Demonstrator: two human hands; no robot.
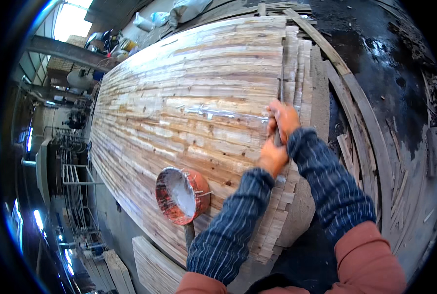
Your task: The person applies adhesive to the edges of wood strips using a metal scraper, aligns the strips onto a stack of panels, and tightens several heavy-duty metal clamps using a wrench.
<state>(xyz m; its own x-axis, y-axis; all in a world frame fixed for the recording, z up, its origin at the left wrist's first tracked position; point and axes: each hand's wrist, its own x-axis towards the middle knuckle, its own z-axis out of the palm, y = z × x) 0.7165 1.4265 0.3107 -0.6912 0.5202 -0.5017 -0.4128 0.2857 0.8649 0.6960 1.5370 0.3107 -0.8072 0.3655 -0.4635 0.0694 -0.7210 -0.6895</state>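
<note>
Both my hands are closed, one above the other, around a long thin dark rod-like tool (281, 84) near the right edge of a wide panel of wooden strips (145, 103). My left hand (272, 156) grips its nearer part, and my right hand (286, 117) is just beyond it. The tool's far end lies along the ends of the strips; its exact kind I cannot make out. A streak of white paste (213, 113) runs across the strips to the left of my right hand. Nearer to me, a round orange-red pot (202, 191), coated inside with white paste, sits tilted by my left forearm.
Stacked layers of strips with uneven ends (277, 215) form the panel's right side. Long loose planks (360, 108) lie on the dark, wet-looking floor at right. Cut timber (154, 259) stands at the lower left. Metal racks (74, 181) and bags (184, 12) lie farther off.
</note>
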